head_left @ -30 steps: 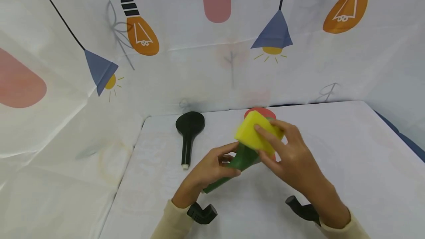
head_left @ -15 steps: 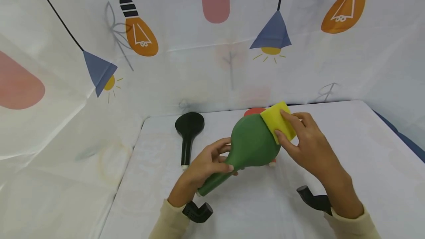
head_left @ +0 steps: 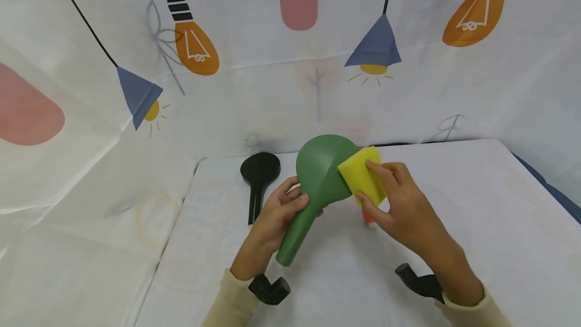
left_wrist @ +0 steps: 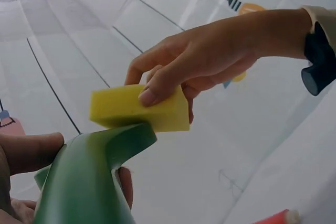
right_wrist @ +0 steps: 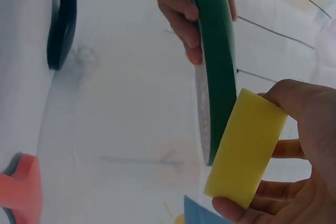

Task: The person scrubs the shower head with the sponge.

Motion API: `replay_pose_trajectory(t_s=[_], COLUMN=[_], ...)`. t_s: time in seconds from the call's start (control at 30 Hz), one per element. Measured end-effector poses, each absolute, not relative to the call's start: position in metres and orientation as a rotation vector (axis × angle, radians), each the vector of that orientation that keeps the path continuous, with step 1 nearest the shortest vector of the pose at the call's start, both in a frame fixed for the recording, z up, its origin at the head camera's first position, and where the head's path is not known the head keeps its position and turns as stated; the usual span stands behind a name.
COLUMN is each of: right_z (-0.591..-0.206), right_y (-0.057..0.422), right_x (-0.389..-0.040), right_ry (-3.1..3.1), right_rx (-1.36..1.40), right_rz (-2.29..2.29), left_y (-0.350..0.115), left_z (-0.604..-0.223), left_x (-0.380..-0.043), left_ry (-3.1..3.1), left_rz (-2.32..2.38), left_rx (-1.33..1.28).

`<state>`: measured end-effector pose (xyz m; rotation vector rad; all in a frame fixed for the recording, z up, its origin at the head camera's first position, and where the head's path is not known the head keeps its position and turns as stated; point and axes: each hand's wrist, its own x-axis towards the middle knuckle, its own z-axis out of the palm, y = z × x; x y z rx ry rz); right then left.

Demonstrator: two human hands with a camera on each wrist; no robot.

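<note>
My left hand (head_left: 277, 213) grips a green shower head (head_left: 321, 165) near its neck, the handle slanting down toward me. Its smooth rounded back faces up in the head view. In the right wrist view the shower head (right_wrist: 219, 72) appears edge-on, its pale face turned to the left. A yellow sponge (head_left: 363, 173) is pinched between the thumb and fingers of my right hand (head_left: 406, 211). The sponge (left_wrist: 139, 108) touches the right edge of the round head in the left wrist view. The left hand's far fingers are partly hidden behind the handle.
A black shower head (head_left: 259, 170) lies on the white table (head_left: 454, 206) at the back left. Behind the sponge, a red shower head (head_left: 368, 218) is mostly hidden. A white curtain (head_left: 272, 95) printed with lamps hangs along the table's far edge.
The green shower head has turned from a covered, tilted pose to back-up and risen. The sponge went right onto its rim, then slightly back left, staying in the right hand.
</note>
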<state>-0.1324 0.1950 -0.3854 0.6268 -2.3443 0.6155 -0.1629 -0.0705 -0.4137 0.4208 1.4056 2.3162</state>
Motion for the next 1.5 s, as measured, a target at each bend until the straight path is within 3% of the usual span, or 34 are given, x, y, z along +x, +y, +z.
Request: replay_pose_trajectory(t_s=[0.27, 0.63, 1.5], right_z=[-0.389, -0.4, -0.38], right_y=[0.169, 0.139, 0.147], right_x=[-0.118, -0.103, -0.131], right_ry=[-2.234, -1.978, -1.453], right_rx=[0.827, 1.332, 0.902], right_rz=[0.576, 0.456, 0.525], left_y=[-0.067, -0.072, -0.066], left_z=[-0.415, -0.414, -0.414], left_x=[-0.162, -0.161, -0.15], left_ry=[1.25, 0.994, 0.758], left_rz=[2.435, 2.398, 2.296], left_rx=[0.339, 0.471, 0.784])
